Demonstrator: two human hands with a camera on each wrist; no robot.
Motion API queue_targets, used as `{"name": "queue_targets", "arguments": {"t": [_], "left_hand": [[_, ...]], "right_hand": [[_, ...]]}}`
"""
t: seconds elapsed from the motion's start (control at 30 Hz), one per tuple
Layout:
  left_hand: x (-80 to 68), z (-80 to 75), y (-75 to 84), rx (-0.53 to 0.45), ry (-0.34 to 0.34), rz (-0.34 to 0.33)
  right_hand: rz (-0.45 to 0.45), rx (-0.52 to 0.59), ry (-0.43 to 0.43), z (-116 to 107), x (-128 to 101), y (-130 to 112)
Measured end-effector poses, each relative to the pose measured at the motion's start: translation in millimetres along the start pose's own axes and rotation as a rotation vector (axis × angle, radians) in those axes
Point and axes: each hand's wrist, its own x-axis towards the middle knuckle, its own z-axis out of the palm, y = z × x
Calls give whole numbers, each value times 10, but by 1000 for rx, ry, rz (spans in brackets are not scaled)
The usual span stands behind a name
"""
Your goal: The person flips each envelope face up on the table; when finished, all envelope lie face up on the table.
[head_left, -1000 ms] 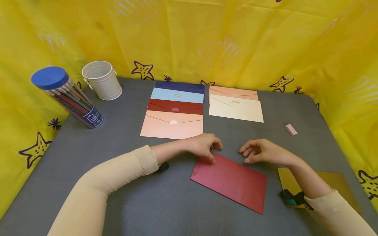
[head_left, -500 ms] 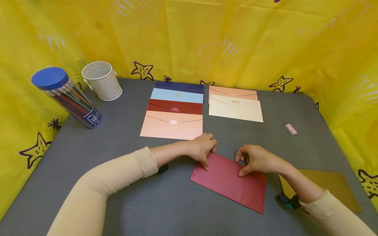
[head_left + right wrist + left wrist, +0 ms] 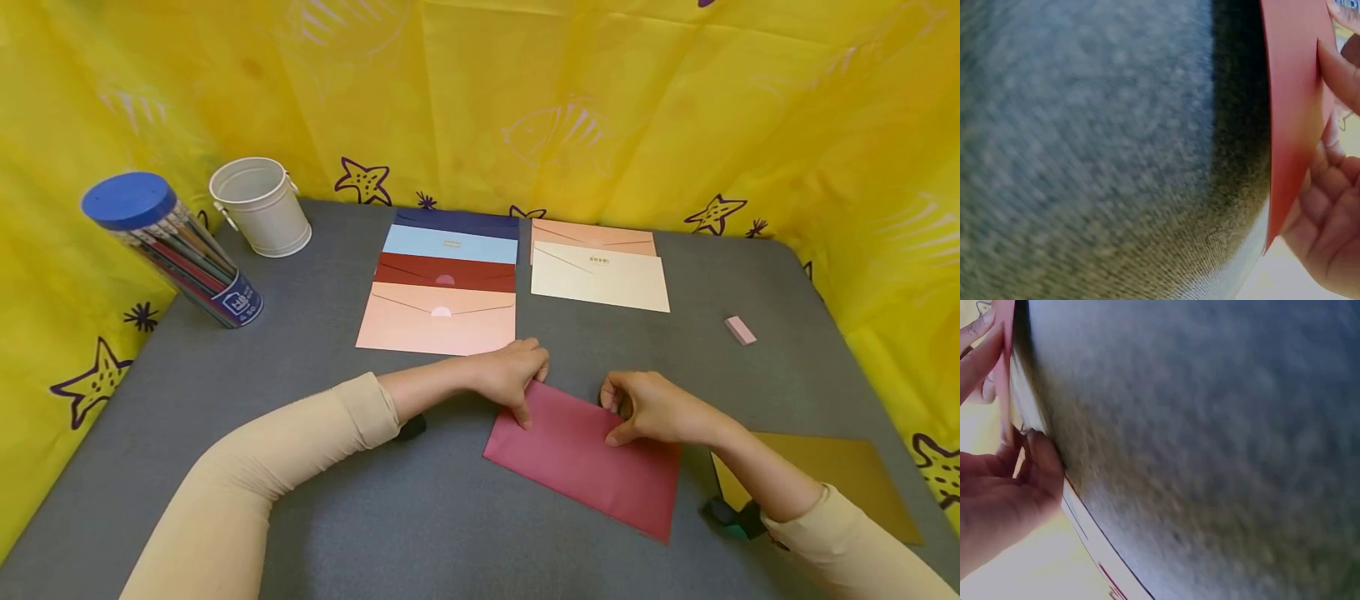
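Both hands pinch the far edge of the dark red envelope (image 3: 581,454), which lies askew on the grey table (image 3: 337,517) in front of the person: the left hand (image 3: 513,377) at its far left corner, the right hand (image 3: 651,408) further along that edge. The edge seems slightly lifted, though the wrist views are blurred. Lifting both ends evenly, with light thumb pressure, should keep the paper from creasing.

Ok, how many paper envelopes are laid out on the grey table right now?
7: navy, light blue, dark red and pink overlapping; peach and cream beside them; a crimson envelope gripped by both hands. Others may hide underneath.
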Motion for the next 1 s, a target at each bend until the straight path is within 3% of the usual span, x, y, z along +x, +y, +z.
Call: {"name": "queue_targets", "arguments": {"t": [0.17, 0.37, 0.47, 0.57, 0.8, 1.0], "left_hand": [[-2, -96, -103, -273, 11, -50], [16, -180, -202, -725, 81, -166], [15, -216, -232, -858, 115, -200], [4, -250, -243, -899, 130, -201], [15, -305, -272, -871, 175, -162], [63, -413, -266, -866, 290, -168]], "right_hand": [[-11, 145, -8, -102, -4, 33], [35, 236, 52, -257, -6, 92], [56, 257, 90, -329, -16, 113], [71, 273, 129, -406, -41, 124], [122, 222, 219, -562, -69, 135], [247, 171, 282, -709, -105, 216]]}}
